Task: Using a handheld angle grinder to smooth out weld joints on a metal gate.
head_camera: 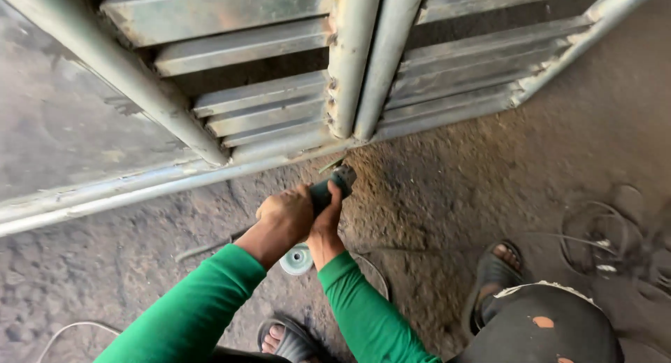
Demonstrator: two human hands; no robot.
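Observation:
Both hands grip a dark green angle grinder point(334, 183) low against a grey metal gate point(279, 97). My left hand point(283, 220) wraps the rear of the tool's body. My right hand point(327, 216) holds it just behind the head. The grinder's disc end meets the gate's bottom rail point(210, 173), close to where two upright tubes point(367, 62) join it. Green sleeves cover both forearms.
The ground is dusty grey dirt, rust-brown under the grinder. A pale round disc point(297, 259) lies below my wrists. Coiled wire point(594, 237) sits at right, and a cable point(66, 329) curves at lower left. My sandalled feet point(498, 265) stand close by.

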